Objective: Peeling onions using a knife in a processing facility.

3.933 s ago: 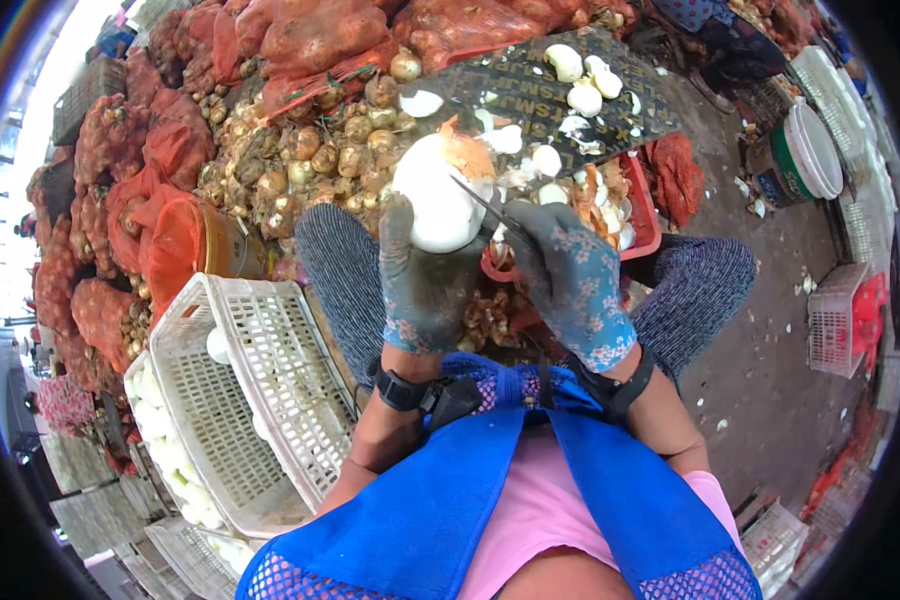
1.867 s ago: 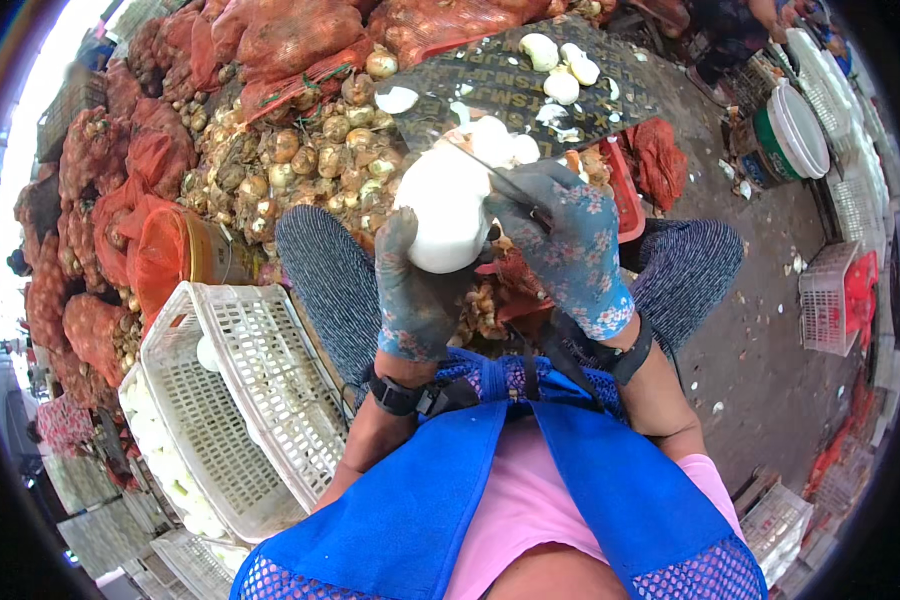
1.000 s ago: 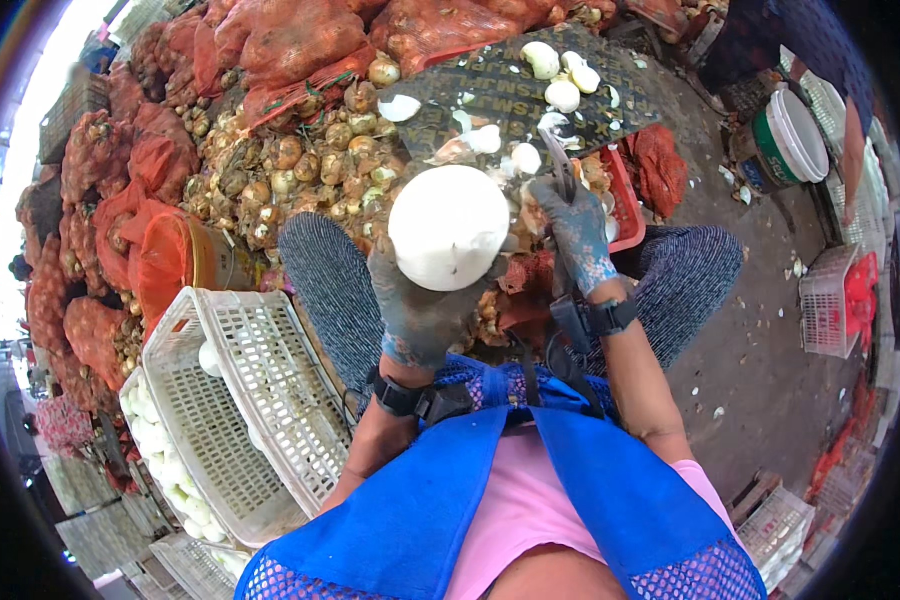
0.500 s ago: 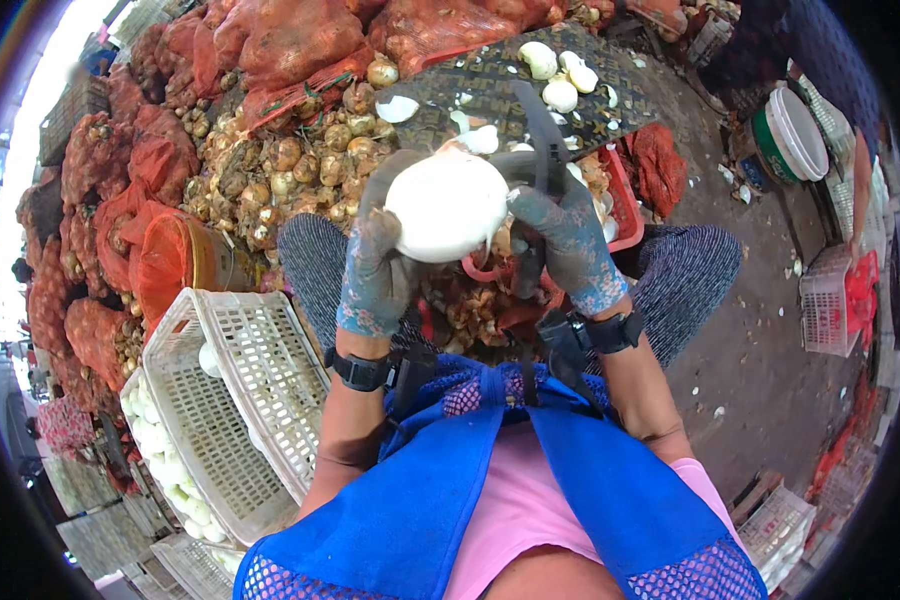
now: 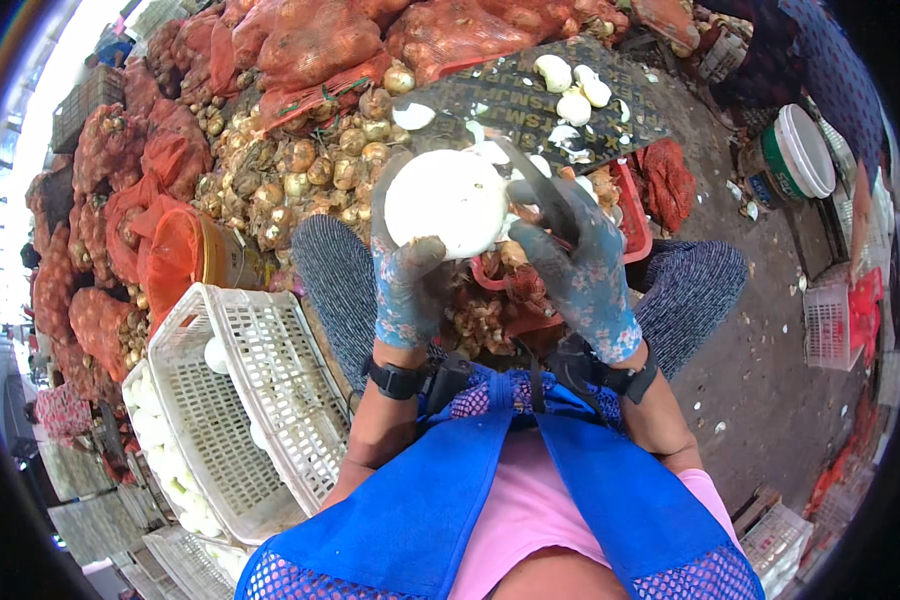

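A large peeled white onion (image 5: 445, 203) is gripped in my left hand (image 5: 407, 290), thumb at its lower edge and fingers hidden behind it. My right hand (image 5: 585, 265) is closed round a dark, curved knife (image 5: 538, 185), its blade next to the onion's right side. Both hands wear blue flowered gloves with grey, dirty fingers. Beneath them, between my knees, lies a heap of brown onion skins (image 5: 485, 325) with a red basket (image 5: 632, 215) at its right. Several peeled onions (image 5: 573, 107) rest on a dark printed board (image 5: 500, 95) ahead.
Unpeeled onions (image 5: 295, 160) spread at the far left, below red mesh sacks (image 5: 310, 50). A white slatted crate (image 5: 220, 420) stands tilted at my left, beside a heap of peeled onions (image 5: 160, 440). A lidded bucket (image 5: 785, 155) and a pale crate (image 5: 828, 325) are at right.
The knife has swung down from pointing away to lying close by the onion. My right hand has turned and come lower, and the onion has been turned slightly in my left hand.
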`<move>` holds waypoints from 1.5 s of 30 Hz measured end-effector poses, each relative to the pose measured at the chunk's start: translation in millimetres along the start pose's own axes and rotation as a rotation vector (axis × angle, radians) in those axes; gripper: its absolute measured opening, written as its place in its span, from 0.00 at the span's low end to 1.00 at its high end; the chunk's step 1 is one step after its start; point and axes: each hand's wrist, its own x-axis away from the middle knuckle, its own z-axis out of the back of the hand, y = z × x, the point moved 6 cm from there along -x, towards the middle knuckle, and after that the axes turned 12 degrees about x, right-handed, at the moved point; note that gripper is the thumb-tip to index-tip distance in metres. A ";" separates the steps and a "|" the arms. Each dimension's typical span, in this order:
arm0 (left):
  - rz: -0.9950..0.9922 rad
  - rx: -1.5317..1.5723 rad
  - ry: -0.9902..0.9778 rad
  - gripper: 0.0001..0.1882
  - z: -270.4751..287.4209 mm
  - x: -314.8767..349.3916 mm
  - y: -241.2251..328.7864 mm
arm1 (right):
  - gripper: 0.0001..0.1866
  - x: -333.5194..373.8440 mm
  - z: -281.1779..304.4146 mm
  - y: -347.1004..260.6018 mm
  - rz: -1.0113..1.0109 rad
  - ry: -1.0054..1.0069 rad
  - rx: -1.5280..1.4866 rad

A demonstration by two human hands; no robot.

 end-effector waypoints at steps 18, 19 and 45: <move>-0.063 -0.016 0.112 0.39 20.9 2.4 13.0 | 0.17 33.7 -19.4 -7.4 0.087 -0.266 0.399; -0.053 0.003 0.119 0.42 19.0 -3.1 8.7 | 0.17 38.1 -15.1 0.6 0.069 -0.253 0.406; -0.448 -0.731 -0.018 0.53 10.8 22.1 29.8 | 0.18 1.3 -25.3 3.2 -0.693 -0.487 -0.652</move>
